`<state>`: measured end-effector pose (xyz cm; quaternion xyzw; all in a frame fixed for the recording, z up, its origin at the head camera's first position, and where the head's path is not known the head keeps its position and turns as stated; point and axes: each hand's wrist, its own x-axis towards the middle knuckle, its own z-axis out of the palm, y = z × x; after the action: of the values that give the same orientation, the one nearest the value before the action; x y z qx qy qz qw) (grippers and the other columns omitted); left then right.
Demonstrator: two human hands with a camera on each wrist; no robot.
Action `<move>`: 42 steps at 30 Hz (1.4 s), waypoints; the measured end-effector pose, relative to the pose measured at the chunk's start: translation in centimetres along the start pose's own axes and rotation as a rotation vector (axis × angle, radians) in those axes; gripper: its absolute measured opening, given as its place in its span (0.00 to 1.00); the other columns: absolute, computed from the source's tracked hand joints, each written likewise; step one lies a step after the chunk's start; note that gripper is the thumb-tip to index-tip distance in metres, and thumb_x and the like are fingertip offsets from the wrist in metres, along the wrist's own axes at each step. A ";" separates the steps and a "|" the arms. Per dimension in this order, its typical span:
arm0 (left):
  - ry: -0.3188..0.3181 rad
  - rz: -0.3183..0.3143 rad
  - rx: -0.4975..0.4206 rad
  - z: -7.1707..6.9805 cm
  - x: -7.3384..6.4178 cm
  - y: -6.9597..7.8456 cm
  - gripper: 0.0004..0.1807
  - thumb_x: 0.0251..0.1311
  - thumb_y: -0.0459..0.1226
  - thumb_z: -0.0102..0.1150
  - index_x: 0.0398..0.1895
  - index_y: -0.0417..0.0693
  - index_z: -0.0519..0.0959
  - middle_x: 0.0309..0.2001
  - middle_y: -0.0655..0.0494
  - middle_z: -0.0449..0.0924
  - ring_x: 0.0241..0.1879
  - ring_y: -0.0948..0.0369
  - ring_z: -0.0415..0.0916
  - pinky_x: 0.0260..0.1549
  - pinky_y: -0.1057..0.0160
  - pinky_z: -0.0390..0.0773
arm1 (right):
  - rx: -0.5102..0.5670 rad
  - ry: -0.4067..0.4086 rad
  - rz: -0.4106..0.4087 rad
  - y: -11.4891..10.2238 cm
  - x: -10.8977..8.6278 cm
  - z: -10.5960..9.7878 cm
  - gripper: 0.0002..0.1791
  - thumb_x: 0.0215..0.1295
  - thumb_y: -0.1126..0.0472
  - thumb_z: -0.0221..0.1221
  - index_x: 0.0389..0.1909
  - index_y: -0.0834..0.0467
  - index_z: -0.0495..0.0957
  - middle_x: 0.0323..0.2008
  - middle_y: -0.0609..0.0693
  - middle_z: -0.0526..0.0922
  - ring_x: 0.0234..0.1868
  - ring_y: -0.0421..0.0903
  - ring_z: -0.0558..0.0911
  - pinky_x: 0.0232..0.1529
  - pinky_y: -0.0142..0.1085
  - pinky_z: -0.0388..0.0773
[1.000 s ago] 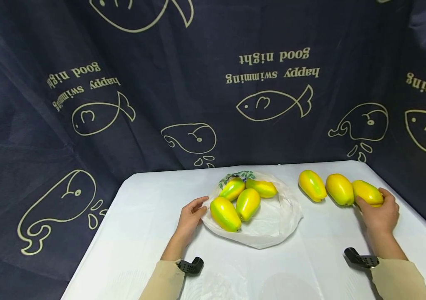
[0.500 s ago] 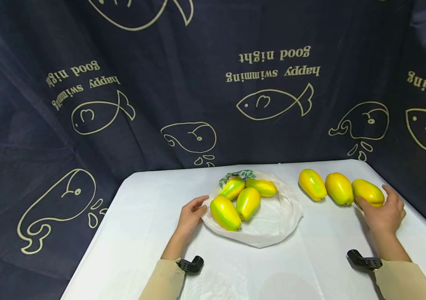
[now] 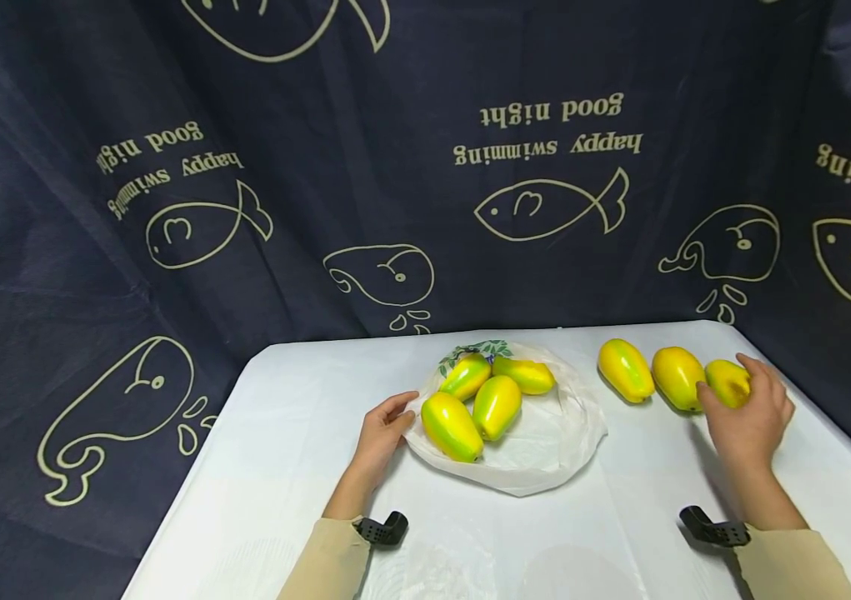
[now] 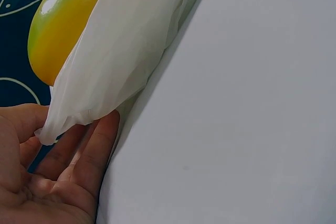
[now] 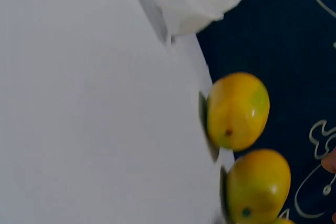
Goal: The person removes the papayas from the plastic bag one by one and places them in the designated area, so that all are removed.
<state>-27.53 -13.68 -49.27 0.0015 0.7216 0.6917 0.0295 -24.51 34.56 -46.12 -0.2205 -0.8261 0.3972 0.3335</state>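
While the left hand (image 3: 382,433) pinches the bag (image 3: 538,454) by its rim, perhaps steadying it, the right hand (image 3: 753,421), half curled, grips the mango (image 3: 728,381) farthest right of it.

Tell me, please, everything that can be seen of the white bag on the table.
The white bag looks like thin, crinkled, slightly see-through plastic, with a green leaf print at its far edge. It lies open and spread out on the table, roughly round, with low, slack sides. Four yellow-green fruits rest inside, crowded to its left and far side. The left hand holds its left edge, which lies between thumb and fingers in the left wrist view.
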 end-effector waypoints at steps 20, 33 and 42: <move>-0.021 -0.003 0.005 0.1 -1.3 2.2 0.20 0.68 0.30 0.55 0.62 0.43 0.77 0.62 0.40 0.75 0.45 0.57 0.77 0.33 0.72 0.80 | 0.071 -0.194 -0.488 -6.3 -4.1 2.5 0.33 0.54 0.69 0.69 0.64 0.59 0.75 0.64 0.65 0.73 0.65 0.66 0.67 0.63 0.57 0.59; -0.020 -0.019 0.016 0.1 -1.4 2.1 0.20 0.68 0.31 0.55 0.63 0.44 0.77 0.63 0.41 0.75 0.42 0.60 0.77 0.31 0.71 0.79 | 0.125 -0.482 -0.476 -9.5 -7.9 4.9 0.35 0.61 0.64 0.68 0.69 0.57 0.69 0.70 0.62 0.67 0.67 0.63 0.68 0.58 0.61 0.75; -0.024 -0.007 0.019 0.1 -1.2 1.9 0.20 0.69 0.30 0.54 0.63 0.43 0.77 0.63 0.40 0.75 0.40 0.63 0.77 0.31 0.72 0.79 | 0.200 -0.629 -0.451 -11.6 -10.4 6.8 0.36 0.62 0.63 0.67 0.71 0.53 0.66 0.69 0.58 0.67 0.64 0.60 0.73 0.53 0.56 0.81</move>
<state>-26.36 -13.58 -47.30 0.0075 0.7276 0.6848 0.0407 -23.51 17.71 -43.84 0.1324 -0.8728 0.4405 0.1631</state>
